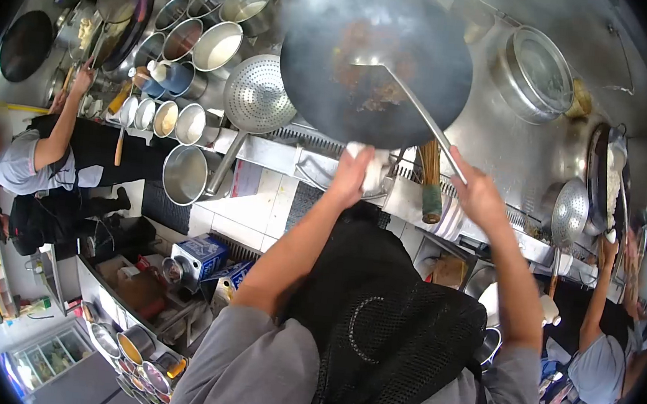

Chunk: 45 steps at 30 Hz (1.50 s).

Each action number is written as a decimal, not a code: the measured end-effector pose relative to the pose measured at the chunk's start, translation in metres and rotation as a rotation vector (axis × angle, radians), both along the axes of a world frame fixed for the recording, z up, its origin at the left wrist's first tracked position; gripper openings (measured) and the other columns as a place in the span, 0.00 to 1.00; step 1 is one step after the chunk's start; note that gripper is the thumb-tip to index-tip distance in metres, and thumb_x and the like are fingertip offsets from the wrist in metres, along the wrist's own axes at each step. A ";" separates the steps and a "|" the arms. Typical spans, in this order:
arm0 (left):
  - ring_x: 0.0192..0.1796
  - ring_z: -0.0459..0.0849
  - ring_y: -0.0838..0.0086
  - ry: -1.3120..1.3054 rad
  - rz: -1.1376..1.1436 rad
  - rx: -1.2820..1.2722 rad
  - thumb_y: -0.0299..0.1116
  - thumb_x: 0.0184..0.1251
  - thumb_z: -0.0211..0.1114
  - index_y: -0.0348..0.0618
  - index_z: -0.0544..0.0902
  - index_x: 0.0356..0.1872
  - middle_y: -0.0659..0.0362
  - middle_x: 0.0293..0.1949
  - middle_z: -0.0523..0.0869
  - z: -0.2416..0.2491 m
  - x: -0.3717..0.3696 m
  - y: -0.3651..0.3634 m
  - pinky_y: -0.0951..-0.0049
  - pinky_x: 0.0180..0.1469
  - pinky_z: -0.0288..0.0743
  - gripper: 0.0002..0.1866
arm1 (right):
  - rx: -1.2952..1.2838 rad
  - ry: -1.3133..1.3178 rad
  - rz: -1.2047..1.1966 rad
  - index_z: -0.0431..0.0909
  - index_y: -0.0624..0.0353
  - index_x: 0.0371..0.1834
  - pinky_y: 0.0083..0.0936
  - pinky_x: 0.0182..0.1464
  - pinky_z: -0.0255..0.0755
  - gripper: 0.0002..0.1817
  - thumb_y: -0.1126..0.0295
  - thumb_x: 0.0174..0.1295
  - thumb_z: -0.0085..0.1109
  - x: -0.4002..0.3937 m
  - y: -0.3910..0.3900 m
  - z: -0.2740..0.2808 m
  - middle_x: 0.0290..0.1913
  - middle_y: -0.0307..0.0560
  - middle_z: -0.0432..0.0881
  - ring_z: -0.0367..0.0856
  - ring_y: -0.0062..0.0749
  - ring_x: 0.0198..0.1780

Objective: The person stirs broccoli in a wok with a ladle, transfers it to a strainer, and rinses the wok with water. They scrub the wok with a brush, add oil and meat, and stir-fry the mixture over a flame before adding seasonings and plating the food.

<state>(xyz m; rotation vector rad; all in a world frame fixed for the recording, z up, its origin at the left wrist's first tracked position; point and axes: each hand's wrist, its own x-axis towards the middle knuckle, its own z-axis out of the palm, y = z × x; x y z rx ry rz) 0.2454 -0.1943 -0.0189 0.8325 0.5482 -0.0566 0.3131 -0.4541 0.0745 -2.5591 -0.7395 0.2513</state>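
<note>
Steam rises from a large dark wok with browned food in its middle. My right hand is closed round the handle of a metal ladle, whose bowl rests in the food. At the wok's near rim my left hand grips a white cloth. A bamboo brush stands between my hands, below the wok. Left of the wok, a perforated metal strainer lies with its handle over a steel pot.
Steel containers and small seasoning bowls stand at the left. A lidded pot sits at the right. People work at both sides: one at the left, another at the right. Boxes are behind at lower left.
</note>
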 end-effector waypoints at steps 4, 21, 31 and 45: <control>0.48 0.85 0.65 0.013 -0.195 0.009 0.28 0.72 0.57 0.40 0.69 0.63 0.53 0.52 0.82 -0.024 -0.061 0.019 0.63 0.46 0.85 0.20 | -0.033 0.056 -0.009 0.69 0.45 0.73 0.46 0.44 0.77 0.32 0.71 0.63 0.62 -0.037 -0.019 0.022 0.40 0.65 0.83 0.83 0.62 0.38; 0.55 0.83 0.66 -0.007 -0.187 -0.012 0.25 0.72 0.56 0.41 0.69 0.64 0.55 0.55 0.81 -0.035 -0.045 0.031 0.64 0.57 0.81 0.20 | 0.118 -0.150 -0.137 0.66 0.49 0.74 0.44 0.40 0.77 0.34 0.75 0.62 0.63 -0.056 0.022 -0.058 0.39 0.65 0.83 0.84 0.59 0.37; 0.33 0.85 0.69 0.034 0.014 -0.101 0.26 0.67 0.60 0.32 0.76 0.42 0.54 0.36 0.84 -0.055 0.094 0.020 0.66 0.33 0.82 0.08 | 0.192 0.074 -0.338 0.68 0.59 0.71 0.35 0.41 0.79 0.29 0.76 0.65 0.61 -0.098 0.050 0.061 0.43 0.65 0.84 0.87 0.50 0.39; 0.32 0.76 0.77 0.050 0.062 0.191 0.36 0.70 0.65 0.35 0.63 0.44 0.56 0.35 0.78 -0.040 0.094 0.027 0.71 0.30 0.74 0.19 | 0.139 -0.189 -0.183 0.70 0.55 0.70 0.40 0.41 0.76 0.26 0.73 0.68 0.57 0.090 0.224 0.066 0.42 0.69 0.82 0.83 0.60 0.37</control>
